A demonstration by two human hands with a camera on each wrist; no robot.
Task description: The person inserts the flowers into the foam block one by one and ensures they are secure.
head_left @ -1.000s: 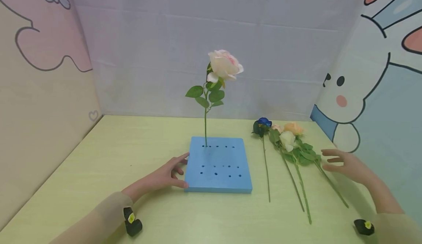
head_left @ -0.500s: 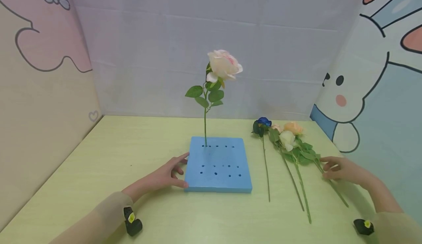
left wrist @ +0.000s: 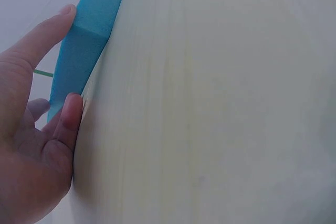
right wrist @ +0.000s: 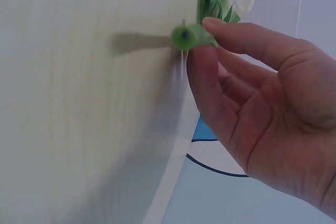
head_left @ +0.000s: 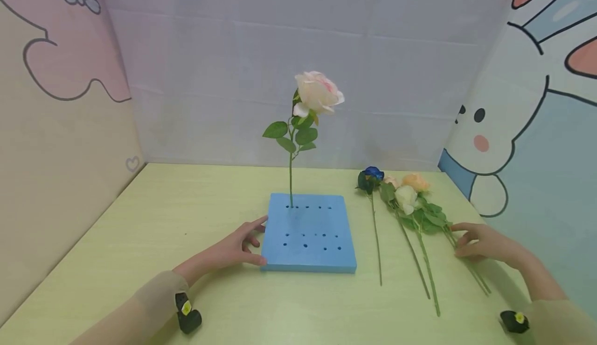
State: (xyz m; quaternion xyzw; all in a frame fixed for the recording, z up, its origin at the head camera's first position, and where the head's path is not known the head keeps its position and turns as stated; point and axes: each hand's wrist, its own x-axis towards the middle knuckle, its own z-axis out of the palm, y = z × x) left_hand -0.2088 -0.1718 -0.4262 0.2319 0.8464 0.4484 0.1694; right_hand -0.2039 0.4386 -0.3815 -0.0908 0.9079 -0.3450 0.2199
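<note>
Moved since the earlier frame: your right hand (head_left: 487,244), down onto the rightmost flower stem (right wrist: 185,38) at lower right, pinching it. Also: your left hand (head_left: 233,246), loosely spread, touching the blue board (head_left: 317,222) at centre; one pink-white rose (head_left: 318,94) upright in it

Legible text, numbers, brands: none in head view or either wrist view. One sign made out: grey heart outline (head_left: 132,164), low on left wall (head_left: 70,179), near rear corner. Black wrist unit (head_left: 188,322) at each sleeve (head_left: 156,296) bears a yellow mark (head_left: 186,308); too small to tell whether it carries lettering.
</note>
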